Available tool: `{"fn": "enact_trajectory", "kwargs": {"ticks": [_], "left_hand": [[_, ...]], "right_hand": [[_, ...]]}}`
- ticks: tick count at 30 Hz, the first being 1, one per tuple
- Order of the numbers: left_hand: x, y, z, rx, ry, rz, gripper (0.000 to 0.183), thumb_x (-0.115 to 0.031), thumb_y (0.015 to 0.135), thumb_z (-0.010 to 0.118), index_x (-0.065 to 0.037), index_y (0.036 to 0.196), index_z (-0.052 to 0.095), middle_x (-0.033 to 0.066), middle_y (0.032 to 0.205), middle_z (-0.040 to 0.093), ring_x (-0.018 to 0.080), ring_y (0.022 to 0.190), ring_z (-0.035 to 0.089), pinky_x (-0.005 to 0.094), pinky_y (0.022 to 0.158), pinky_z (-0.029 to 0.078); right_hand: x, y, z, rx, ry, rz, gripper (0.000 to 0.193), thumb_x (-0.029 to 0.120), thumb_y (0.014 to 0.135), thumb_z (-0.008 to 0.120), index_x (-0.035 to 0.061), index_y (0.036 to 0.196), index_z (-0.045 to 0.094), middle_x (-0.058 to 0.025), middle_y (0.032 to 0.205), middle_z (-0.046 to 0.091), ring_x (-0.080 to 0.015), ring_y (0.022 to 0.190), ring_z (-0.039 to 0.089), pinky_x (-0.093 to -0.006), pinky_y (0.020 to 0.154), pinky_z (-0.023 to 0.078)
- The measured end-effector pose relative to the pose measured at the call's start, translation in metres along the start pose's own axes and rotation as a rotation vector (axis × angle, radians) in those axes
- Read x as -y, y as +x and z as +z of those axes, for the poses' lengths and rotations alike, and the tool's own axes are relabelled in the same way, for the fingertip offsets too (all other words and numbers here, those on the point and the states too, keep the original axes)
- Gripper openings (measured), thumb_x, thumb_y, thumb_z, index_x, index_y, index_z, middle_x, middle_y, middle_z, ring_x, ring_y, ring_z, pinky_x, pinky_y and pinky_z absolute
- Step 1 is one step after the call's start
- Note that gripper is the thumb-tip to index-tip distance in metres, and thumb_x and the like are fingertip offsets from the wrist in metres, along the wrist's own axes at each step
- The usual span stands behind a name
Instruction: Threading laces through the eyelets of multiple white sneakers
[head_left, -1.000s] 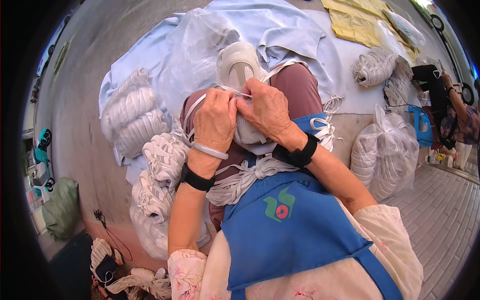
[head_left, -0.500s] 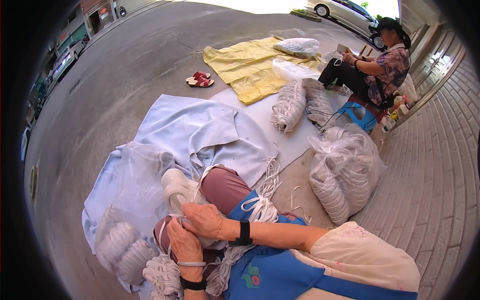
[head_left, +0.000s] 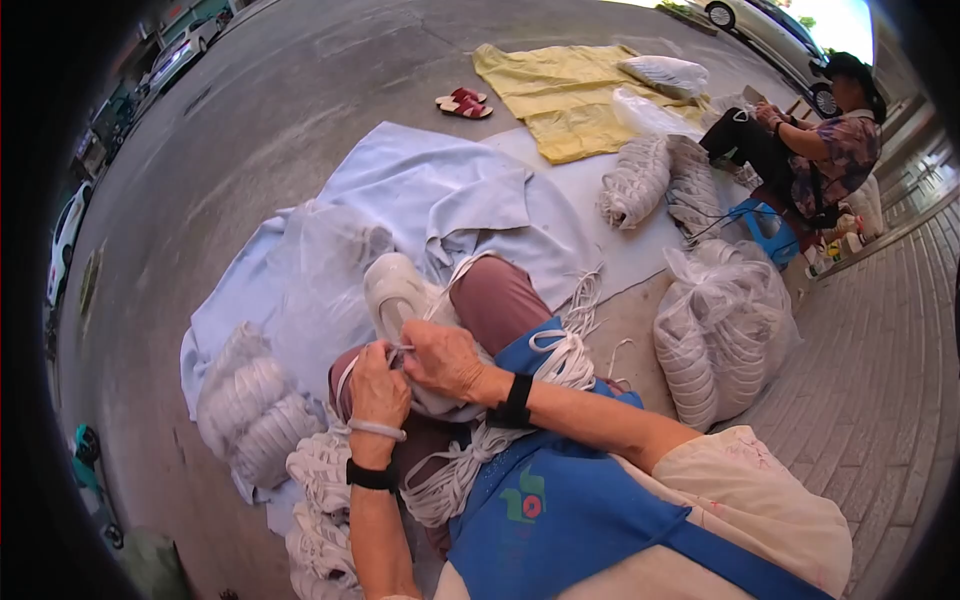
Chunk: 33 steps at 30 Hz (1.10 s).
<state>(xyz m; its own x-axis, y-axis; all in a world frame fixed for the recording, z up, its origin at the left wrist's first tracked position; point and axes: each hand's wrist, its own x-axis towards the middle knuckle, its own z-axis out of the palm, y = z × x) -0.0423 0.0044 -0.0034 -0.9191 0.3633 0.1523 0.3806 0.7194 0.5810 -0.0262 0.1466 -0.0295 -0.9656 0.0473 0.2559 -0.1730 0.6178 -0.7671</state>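
Note:
A pale shoe [head_left: 398,290] rests between my knees, its rounded end pointing away from me. My left hand [head_left: 380,392] and my right hand [head_left: 445,362] meet over its near part. Fingers of both are closed on a thin white shoelace [head_left: 400,348], though the fingertips partly cover it. Another stretch of lace runs up over my right knee. Bunches of white laces [head_left: 566,358] are tied on my blue apron [head_left: 510,485], with more hanging near my lap. Beside my left forearm lie several laced white shoes [head_left: 322,480].
A clear bag of stacked shoes [head_left: 722,340] stands to my right; another bundle [head_left: 255,405] lies left. Pale blue cloth [head_left: 400,185] and a yellow sheet [head_left: 560,95] cover the ground ahead. Red sandals [head_left: 464,102] sit beyond. At far right a co-worker [head_left: 835,150] sits handling something.
The view has shifted, so the scene sits farther right and higher. My hands have drawn slightly apart at the fingertips, still on the lace.

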Motion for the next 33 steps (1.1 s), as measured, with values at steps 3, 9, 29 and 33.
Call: {"fn": "enact_trajectory", "kwargs": {"ticks": [3, 9, 29, 33], "left_hand": [[0.004, 0.013, 0.006, -0.050, -0.066, 0.029, 0.029, -0.001, 0.073, 0.047, 0.005, 0.098, 0.060, 0.0257, 0.093, 0.064, 0.0426, 0.089, 0.061, 0.0451, 0.082, 0.048], [0.005, 0.012, 0.009, -0.163, -0.072, -0.037, 0.029, -0.003, 0.077, 0.050, 0.005, 0.104, 0.060, 0.0254, 0.096, 0.064, 0.0415, 0.092, 0.061, 0.0450, 0.084, 0.048], [0.019, 0.021, -0.005, 0.094, -0.247, -0.115, 0.031, -0.004, 0.078, 0.049, 0.002, 0.103, 0.066, 0.0255, 0.096, 0.066, 0.0383, 0.091, 0.064, 0.0396, 0.084, 0.050], [0.015, 0.015, 0.004, -0.053, -0.108, -0.045, 0.027, -0.006, 0.080, 0.052, 0.001, 0.101, 0.066, 0.0248, 0.094, 0.066, 0.0394, 0.089, 0.063, 0.0423, 0.081, 0.050]], "right_hand": [[-0.002, 0.015, -0.013, 0.047, -0.053, -0.022, 0.017, 0.018, 0.075, 0.063, 0.0055, 0.084, 0.057, -0.0192, 0.072, 0.062, -0.0400, 0.072, 0.062, -0.0464, 0.064, 0.048], [-0.002, 0.032, -0.013, 0.169, -0.092, 0.010, 0.018, 0.022, 0.076, 0.062, 0.0067, 0.084, 0.060, -0.0193, 0.074, 0.064, -0.0378, 0.073, 0.064, -0.0466, 0.066, 0.049], [-0.001, 0.016, -0.006, 0.066, -0.110, -0.148, 0.014, 0.015, 0.077, 0.060, 0.0043, 0.085, 0.056, -0.0203, 0.074, 0.062, -0.0403, 0.072, 0.062, -0.0468, 0.066, 0.049], [0.001, 0.020, -0.012, 0.154, -0.147, -0.038, 0.021, 0.022, 0.077, 0.062, 0.0032, 0.083, 0.057, -0.0215, 0.076, 0.064, -0.0398, 0.073, 0.063, -0.0454, 0.065, 0.050]]}}
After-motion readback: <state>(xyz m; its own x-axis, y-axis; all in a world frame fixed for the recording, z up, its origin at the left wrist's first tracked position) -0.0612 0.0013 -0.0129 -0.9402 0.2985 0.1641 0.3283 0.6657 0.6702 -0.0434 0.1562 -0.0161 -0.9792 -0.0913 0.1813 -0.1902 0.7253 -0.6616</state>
